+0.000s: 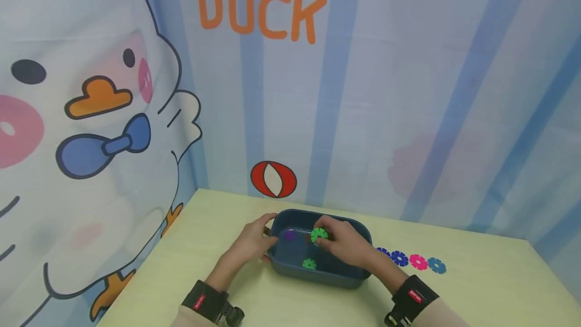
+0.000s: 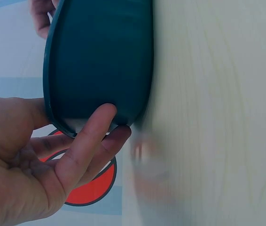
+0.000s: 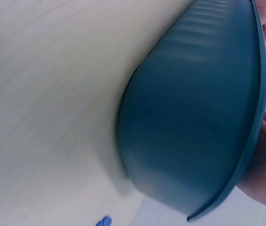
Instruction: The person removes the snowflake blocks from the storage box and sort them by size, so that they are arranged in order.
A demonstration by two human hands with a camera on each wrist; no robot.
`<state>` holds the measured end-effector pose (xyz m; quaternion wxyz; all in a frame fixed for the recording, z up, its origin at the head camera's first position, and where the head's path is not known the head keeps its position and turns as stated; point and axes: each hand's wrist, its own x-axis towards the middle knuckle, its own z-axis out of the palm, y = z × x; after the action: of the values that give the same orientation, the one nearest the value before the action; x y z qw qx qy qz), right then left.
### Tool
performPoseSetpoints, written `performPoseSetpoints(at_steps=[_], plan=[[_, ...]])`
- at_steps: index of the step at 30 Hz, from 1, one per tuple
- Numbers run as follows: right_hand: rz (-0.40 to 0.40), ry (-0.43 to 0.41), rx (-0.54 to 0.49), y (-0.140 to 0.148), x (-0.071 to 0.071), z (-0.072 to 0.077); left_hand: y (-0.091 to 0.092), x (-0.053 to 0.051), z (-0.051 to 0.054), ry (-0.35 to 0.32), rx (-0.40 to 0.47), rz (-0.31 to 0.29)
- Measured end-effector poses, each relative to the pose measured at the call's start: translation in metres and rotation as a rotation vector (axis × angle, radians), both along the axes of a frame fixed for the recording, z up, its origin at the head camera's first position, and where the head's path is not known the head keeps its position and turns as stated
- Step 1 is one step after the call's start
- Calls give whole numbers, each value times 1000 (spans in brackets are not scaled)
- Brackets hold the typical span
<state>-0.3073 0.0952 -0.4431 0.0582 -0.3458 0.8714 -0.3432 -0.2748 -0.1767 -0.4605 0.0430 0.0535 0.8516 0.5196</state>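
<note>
**Right hand (image 1: 347,240) pinching green disc (image 1: 318,231) just above the tray (image 1: 317,276)**

Grip: thumb and fingers are closing on the disc's edge, nearly together, with only its thickness between them. Can't tell how many fingers are backing it; disc and hand are hiding them.

Handling (my read): disc is probably weighing next to nothing. Looking like thin plastic, so fairly stiff, maybe flexing a little at the slots; likely slick on the faces, not fragile. Best hold: edge pinch, thumb on one face, fingers on the other; the slots should be giving some bite.

Looks: bright green, round and flat, with narrow slots running in from the edge. Its face is tilting toward the head camera.

Below the grip, inside the tray: second green disc (image 1: 309,265) is sitting by the near wall; purple disc (image 1: 289,235) is lying left; a brownish piece (image 1: 308,238) is showing just left, partly hidden.

Farther left, left hand (image 1: 251,238) is gripping the tray's end, thumb at the rim, fingers outside.

Right of the grip, beyond the tray: two dark blue discs (image 1: 400,258), a pink disc (image 1: 418,262) and a lighter blue disc (image 1: 437,265) are lying in a row on the table (image 1: 181,266).
</note>
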Motion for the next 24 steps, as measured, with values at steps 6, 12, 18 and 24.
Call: performPoseSetpoints(at_steps=[6,12,18,24], plan=[[-21,3,-20,15,2,-1,0,1,2,4,-7,0],[-39,-12,-80,28,4,-1,2,1,1,-2,-5,2],[-83,-3,-99,41,4,5,3,0,1,-3,-9,6],[-147,5,-113,53,3,10,2,1,2,-5,-7,10]])
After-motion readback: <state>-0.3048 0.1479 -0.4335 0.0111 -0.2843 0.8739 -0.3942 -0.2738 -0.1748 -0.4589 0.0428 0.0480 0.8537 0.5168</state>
